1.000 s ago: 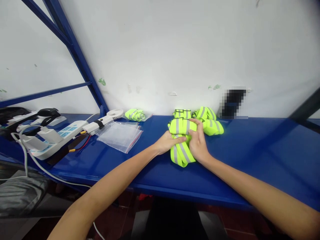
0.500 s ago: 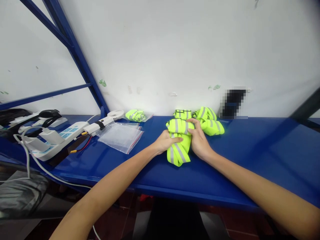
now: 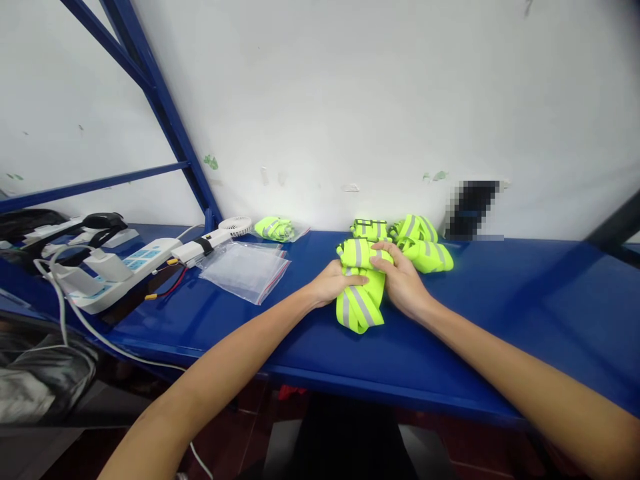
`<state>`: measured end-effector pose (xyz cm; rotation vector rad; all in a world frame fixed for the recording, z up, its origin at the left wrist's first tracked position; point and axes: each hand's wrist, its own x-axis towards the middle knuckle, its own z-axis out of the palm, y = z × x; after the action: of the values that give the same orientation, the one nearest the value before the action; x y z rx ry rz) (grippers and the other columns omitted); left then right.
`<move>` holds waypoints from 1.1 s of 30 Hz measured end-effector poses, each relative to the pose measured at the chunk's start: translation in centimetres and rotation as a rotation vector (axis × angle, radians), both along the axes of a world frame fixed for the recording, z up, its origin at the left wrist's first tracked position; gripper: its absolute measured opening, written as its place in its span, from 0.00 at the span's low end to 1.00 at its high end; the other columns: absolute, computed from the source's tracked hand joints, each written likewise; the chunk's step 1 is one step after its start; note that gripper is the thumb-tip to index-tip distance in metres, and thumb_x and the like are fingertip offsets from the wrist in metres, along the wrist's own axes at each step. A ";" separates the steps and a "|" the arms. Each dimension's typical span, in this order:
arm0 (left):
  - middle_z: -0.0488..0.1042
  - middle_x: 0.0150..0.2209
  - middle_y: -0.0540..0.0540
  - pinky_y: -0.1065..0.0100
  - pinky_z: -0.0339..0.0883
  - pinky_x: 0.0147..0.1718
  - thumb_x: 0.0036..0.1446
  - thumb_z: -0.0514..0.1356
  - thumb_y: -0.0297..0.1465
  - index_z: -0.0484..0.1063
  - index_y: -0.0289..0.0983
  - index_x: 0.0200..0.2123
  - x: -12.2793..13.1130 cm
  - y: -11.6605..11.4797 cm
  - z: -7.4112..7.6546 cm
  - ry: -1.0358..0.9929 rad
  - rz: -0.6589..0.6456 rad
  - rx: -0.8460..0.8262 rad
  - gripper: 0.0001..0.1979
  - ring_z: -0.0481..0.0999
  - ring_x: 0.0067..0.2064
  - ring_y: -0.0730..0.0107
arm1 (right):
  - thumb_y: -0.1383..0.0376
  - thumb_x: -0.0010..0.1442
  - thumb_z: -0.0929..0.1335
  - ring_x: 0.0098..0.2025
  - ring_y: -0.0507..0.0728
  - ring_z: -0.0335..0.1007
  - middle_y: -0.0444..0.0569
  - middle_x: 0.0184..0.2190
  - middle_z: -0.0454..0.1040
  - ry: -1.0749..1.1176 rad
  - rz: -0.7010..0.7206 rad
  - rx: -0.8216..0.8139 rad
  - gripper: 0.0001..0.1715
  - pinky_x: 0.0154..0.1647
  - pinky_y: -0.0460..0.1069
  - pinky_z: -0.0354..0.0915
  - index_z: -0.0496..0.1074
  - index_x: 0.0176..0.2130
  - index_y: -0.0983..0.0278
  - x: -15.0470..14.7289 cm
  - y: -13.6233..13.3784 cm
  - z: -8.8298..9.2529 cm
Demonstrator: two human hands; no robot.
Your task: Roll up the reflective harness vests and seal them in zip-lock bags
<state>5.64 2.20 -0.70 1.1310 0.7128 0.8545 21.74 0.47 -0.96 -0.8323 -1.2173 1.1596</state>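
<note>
Between my hands is a neon-yellow reflective strap (image 3: pixel 361 303) with grey stripes, its upper part rolled or folded and its lower part hanging in a loop. My left hand (image 3: pixel 336 283) grips it from the left, thumb laid across the front. From the right, my right hand (image 3: pixel 400 277) closes on the folded upper part, fingers over its top. Just behind lies a rolled yellow reflective bundle (image 3: pixel 370 229) with a black edge. A looser yellow reflective bundle (image 3: pixel 423 243) lies to the right of it, near my right hand.
On the blue table (image 3: pixel 500 320), clear zip bags (image 3: pixel 243 270) lie left of my hands. Behind them are a bagged yellow bundle (image 3: pixel 275 229) and a white handheld fan (image 3: pixel 235 227). A white power strip (image 3: pixel 130 267) with cables stands further left. A pixelated dark object (image 3: pixel 473 210) leans on the wall.
My right fingers have shifted slightly over the folded top of the strap. Both hands keep their hold, and the whole view has shifted a little.
</note>
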 end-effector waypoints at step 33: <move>0.81 0.38 0.43 0.59 0.67 0.52 0.43 0.70 0.38 0.74 0.34 0.43 -1.5 0.9 1.3 -0.350 0.073 0.071 0.23 0.79 0.47 0.55 | 0.73 0.52 0.62 0.72 0.63 0.46 0.37 0.71 0.50 -0.376 0.101 0.367 0.45 0.67 0.63 0.54 0.57 0.65 0.45 2.3 -0.5 1.5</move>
<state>4.15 3.13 0.57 0.9883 0.4378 1.1140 24.02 -0.02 0.52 -0.7313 -1.7378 0.8392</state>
